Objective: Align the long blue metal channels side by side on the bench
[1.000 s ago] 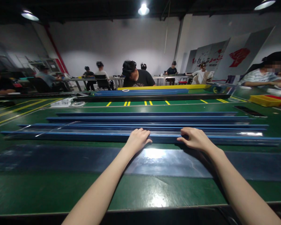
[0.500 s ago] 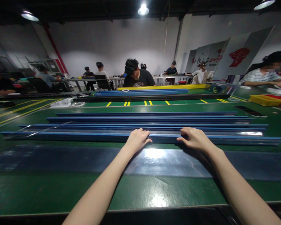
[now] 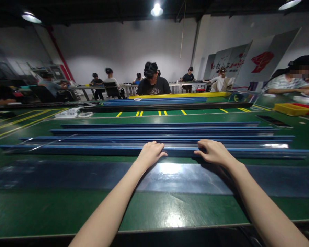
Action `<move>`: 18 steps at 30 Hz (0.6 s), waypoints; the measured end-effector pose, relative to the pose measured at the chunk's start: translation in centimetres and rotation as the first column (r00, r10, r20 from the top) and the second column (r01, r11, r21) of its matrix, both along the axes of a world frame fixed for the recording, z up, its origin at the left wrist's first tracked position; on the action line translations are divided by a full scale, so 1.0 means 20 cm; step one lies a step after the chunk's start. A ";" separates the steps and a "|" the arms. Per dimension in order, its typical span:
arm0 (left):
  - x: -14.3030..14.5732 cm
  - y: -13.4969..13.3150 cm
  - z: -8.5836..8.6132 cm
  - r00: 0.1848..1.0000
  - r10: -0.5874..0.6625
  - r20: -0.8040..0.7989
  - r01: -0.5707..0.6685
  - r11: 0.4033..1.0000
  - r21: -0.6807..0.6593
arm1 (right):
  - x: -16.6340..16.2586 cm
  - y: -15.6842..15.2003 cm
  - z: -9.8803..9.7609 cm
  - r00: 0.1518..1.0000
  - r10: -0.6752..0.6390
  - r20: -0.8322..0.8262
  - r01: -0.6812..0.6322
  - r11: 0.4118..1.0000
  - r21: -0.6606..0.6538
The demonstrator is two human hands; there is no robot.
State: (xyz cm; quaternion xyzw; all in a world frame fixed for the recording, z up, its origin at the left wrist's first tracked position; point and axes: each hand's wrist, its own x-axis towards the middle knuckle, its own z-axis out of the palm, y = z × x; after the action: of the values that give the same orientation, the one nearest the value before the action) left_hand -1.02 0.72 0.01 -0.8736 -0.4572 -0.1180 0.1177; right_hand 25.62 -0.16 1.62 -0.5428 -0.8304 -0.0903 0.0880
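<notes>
Lying across the green table (image 3: 154,209) is a long blue U-shaped channel (image 3: 180,153), nearest to me of several. My left hand (image 3: 151,151) is closed over its near wall left of the middle, fingers over the top edge and thumb in front. To the right, my right hand (image 3: 213,151) pinches the same wall, its fingers curled inside. Shiny film or clear plastic shows inside the channel near its right end. In front of it lies a wide, flat transparent plastic strip (image 3: 170,180), under my forearms.
Behind are more blue channels (image 3: 159,131), then a black profile (image 3: 167,106) and a yellow profile (image 3: 180,96). A phone (image 3: 274,121) and a yellow tray (image 3: 290,109) are at the right. A co-worker (image 3: 154,84) sits across the table; others sit farther off.
The co-worker across the table has raised their head and shifted slightly right. My hands and the blue channel stay in place.
</notes>
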 end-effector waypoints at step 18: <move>-0.01 0.00 -0.01 0.994 0.033 0.104 -0.032 0.999 -0.009 | 0.01 0.01 0.00 1.000 0.001 -0.003 -0.001 1.000 -0.008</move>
State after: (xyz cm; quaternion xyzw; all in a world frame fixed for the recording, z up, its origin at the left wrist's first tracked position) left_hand -1.17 0.70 -0.12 -0.8592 -0.4771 -0.1598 0.0923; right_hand 25.73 -0.03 1.54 -0.5429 -0.8308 -0.0864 0.0869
